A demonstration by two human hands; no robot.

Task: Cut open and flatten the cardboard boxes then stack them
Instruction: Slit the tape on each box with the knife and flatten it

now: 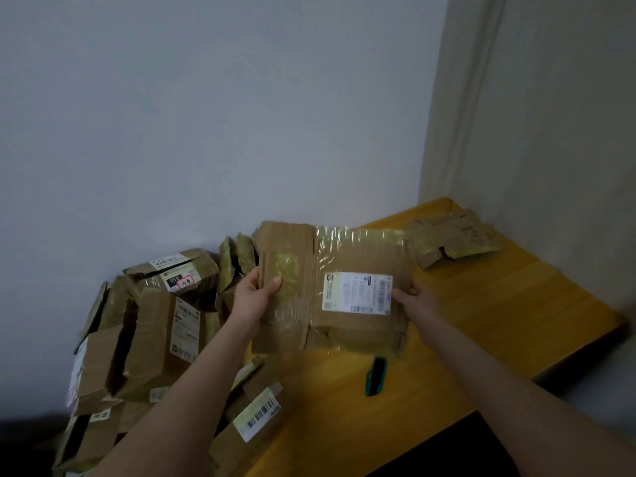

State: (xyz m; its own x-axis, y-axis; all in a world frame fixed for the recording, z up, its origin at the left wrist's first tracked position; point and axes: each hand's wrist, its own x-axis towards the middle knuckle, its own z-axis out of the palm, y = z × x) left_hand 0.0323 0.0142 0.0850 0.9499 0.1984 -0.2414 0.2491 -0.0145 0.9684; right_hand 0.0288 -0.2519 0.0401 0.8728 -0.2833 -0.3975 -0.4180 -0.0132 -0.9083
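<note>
A flattened cardboard box (347, 256) with clear tape and a white shipping label hangs tilted above the yellow table (516, 315). My left hand (256, 294) grips its left flap, thumb on the front. My right hand (414, 297) holds its right edge, fingers behind the cardboard. A green and black box cutter (375, 376) lies on the table just below the box, untouched. Flattened cardboard (451, 241) lies at the table's far right corner.
A heap of taped, labelled cardboard boxes (155, 335) is piled on the floor left of the table against the white wall. One labelled box (256, 413) leans at the table's left edge. A curtain (481, 98) hangs at the right.
</note>
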